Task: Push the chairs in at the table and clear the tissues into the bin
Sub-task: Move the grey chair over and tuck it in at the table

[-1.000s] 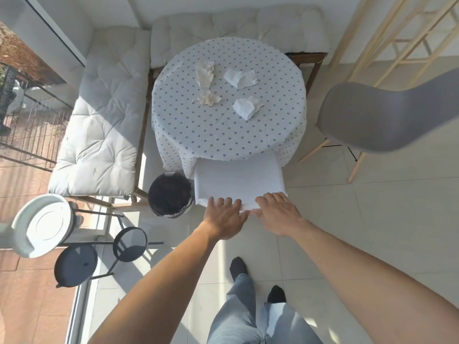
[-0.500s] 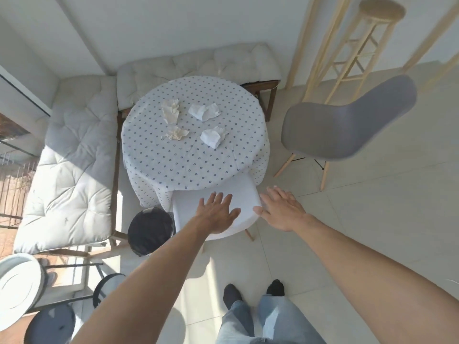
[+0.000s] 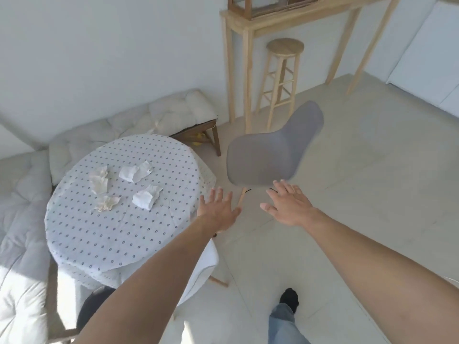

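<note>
Hands spread and empty: left hand [image 3: 218, 211] and right hand [image 3: 289, 206] reach toward grey chair [image 3: 268, 155], standing clear of table [image 3: 82, 234]. White chair [image 3: 206, 256] tucked; 4 tissues [image 3: 135, 173] remain.

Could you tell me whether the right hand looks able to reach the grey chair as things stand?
Probably yes: the right hand is open just short of the grey chair, with only bare floor between.
</note>
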A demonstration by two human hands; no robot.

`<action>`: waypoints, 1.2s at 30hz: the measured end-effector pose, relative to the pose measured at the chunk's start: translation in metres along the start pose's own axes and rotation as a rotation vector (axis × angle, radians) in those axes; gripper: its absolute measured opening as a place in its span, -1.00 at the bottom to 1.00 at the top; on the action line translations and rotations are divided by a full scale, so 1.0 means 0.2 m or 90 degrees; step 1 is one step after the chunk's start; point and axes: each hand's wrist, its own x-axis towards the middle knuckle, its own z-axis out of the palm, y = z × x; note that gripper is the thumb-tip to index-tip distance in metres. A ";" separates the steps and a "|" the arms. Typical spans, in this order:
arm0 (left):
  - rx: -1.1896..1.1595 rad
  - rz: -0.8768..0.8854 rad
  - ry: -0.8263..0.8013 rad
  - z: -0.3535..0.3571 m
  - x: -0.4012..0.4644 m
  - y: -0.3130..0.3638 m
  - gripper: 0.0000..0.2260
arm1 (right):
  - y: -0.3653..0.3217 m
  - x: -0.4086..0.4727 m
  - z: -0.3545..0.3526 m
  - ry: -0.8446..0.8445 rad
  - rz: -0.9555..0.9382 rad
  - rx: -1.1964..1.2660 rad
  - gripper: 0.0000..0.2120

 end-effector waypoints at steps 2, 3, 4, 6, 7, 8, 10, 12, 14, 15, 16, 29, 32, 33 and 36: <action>0.001 0.005 0.007 -0.10 0.14 0.16 -0.34 | 0.23 0.07 -0.08 0.008 0.013 -0.005 -0.29; -0.001 0.007 0.011 -0.15 0.22 0.24 -0.34 | 0.34 0.10 -0.13 0.009 0.017 -0.006 -0.29; -0.002 0.010 0.015 -0.19 0.29 0.31 -0.34 | 0.44 0.12 -0.18 0.010 0.021 -0.009 -0.29; -0.002 0.010 0.022 -0.28 0.42 0.46 -0.33 | 0.63 0.18 -0.26 0.012 0.027 -0.019 -0.29; -0.005 0.009 0.023 -0.31 0.49 0.52 -0.32 | 0.71 0.21 -0.29 0.012 0.028 -0.021 -0.29; -0.007 0.010 0.024 -0.35 0.55 0.59 -0.31 | 0.79 0.24 -0.32 0.012 0.030 -0.021 -0.28; -0.004 0.011 0.024 -0.41 0.66 0.70 -0.31 | 0.92 0.30 -0.38 0.017 0.038 -0.019 -0.28; 0.000 0.015 0.017 -0.46 0.78 0.79 -0.31 | 1.04 0.38 -0.41 0.021 0.046 -0.016 -0.28; 0.005 0.015 0.008 -0.50 0.91 0.85 -0.32 | 1.14 0.47 -0.44 0.022 0.045 -0.019 -0.29; 0.006 0.013 0.005 -0.51 0.97 0.88 -0.32 | 1.18 0.51 -0.45 0.022 0.042 -0.021 -0.29; 0.008 0.013 0.004 -0.53 1.04 0.89 -0.31 | 1.22 0.56 -0.46 0.022 0.037 -0.025 -0.28; 0.012 -0.039 -0.008 -1.03 2.04 0.89 -0.32 | 1.65 1.57 -0.88 0.037 -0.033 -0.048 -0.27; -0.003 -0.067 -0.009 -1.09 2.18 0.87 -0.32 | 1.69 1.80 -0.95 0.040 -0.064 -0.054 -0.27; -0.013 -0.080 -0.010 -1.10 2.23 0.86 -0.31 | 1.70 1.88 -0.97 0.035 -0.078 -0.055 -0.27; -0.047 -0.134 -0.019 -1.11 2.36 0.82 -0.30 | 1.73 2.13 -0.98 0.009 -0.133 -0.067 -0.28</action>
